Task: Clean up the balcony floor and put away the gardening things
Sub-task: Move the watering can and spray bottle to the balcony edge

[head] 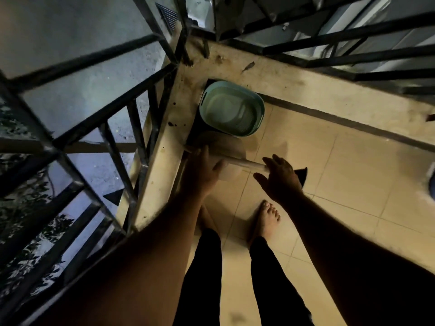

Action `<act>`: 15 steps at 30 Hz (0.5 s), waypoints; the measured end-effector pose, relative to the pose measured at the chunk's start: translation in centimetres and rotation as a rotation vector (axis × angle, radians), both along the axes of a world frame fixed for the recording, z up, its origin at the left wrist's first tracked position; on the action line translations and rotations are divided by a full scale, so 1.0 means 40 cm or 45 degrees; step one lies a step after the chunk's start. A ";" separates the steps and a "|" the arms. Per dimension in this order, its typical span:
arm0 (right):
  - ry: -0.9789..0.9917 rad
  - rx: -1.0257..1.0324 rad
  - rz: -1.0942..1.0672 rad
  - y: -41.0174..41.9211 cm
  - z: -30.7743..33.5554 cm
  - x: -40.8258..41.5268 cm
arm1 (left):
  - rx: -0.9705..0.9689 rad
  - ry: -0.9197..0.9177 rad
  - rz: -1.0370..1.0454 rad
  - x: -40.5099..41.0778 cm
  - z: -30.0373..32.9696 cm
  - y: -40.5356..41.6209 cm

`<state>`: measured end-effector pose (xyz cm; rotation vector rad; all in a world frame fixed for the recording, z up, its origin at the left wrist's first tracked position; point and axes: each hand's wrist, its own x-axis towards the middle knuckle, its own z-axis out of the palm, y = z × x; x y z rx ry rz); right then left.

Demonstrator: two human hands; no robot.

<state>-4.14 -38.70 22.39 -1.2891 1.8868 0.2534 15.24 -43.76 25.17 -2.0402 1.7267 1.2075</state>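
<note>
A pale green plastic basket (231,108) stands on the tiled floor (334,184) in the balcony corner, with a dark flat thing like a dustpan (197,129) beneath its near side. A white handle (247,164) lies crosswise just in front of it, above a blurred white round part (229,176). My left hand (200,170) is curled over the handle's left stretch, close to the concrete ledge. My right hand (281,178) holds the handle's right end between thumb and fingers. What the handle belongs to is hidden by my hands.
A stained concrete ledge (164,161) with black metal railing (110,137) bounds the floor on the left and at the back. My bare feet (267,220) stand right behind the handle. A dark triangular object (302,176) shows behind my right hand. A blurred object (432,182) is at the right edge.
</note>
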 end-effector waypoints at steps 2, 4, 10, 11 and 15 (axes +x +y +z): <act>-0.011 -0.005 -0.004 0.016 0.117 -0.041 | 0.012 0.016 -0.179 -0.036 0.119 0.018; -0.003 -0.019 0.005 0.031 0.254 -0.083 | -0.035 0.011 -0.365 -0.073 0.262 0.029; 0.074 -0.171 -0.084 0.112 0.688 -0.179 | -0.264 0.023 -0.689 -0.121 0.651 0.052; 0.098 -0.210 -0.121 0.132 0.736 -0.191 | -0.281 0.036 -0.722 -0.133 0.696 0.055; 0.195 -0.373 -0.380 0.235 0.923 -0.214 | -0.289 0.101 -0.918 -0.188 0.883 0.062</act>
